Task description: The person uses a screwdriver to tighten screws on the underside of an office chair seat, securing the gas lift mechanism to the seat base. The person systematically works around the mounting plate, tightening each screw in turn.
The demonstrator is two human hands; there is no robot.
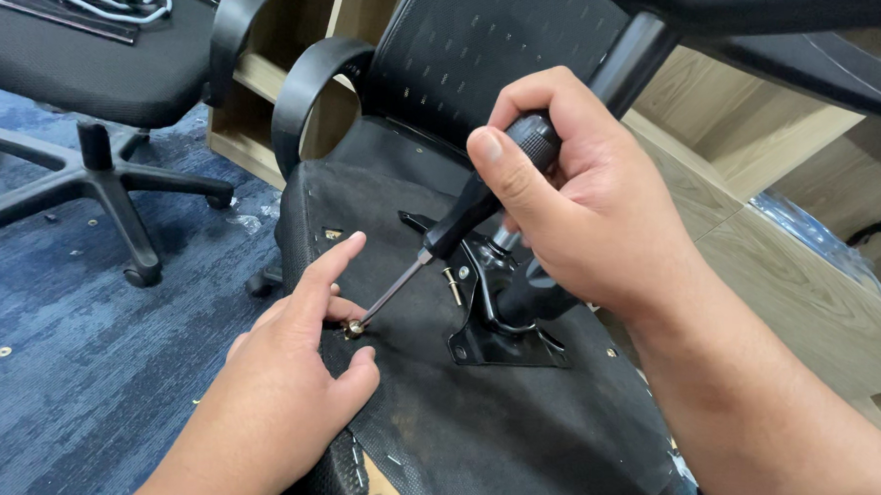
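On the upturned underside of an office chair seat (486, 431), near the middle of the view, a small brass-coloured screw (354, 329) sits in the black fabric. The left hand (279, 380) rests on the seat's left edge with its fingers spread around that screw: the forefinger stretches out past it on the far side, the thumb lies just on its near side, and another fingertip touches it. The right hand (581, 208) is wrapped tight around the black handle of a screwdriver (440, 243), thumb pressed along the top; the thin metal shaft slants down to the left and its tip meets the screw head.

Just right of the shaft stands a black metal mounting plate (492, 324) with the chair's column rising from it toward the far right, partly hidden behind the right hand. One loose-looking second screw (452, 286) stands upright at the plate's left edge. Beyond the seat, two curved black armrests (303, 96) and the mesh backrest (473, 51) crowd the far side. At far left, one other chair's star base (106, 186) stands on blue carpet (74, 387), where a few small bits of hardware lie scattered. Light wooden panels (803, 293) fill the right side.
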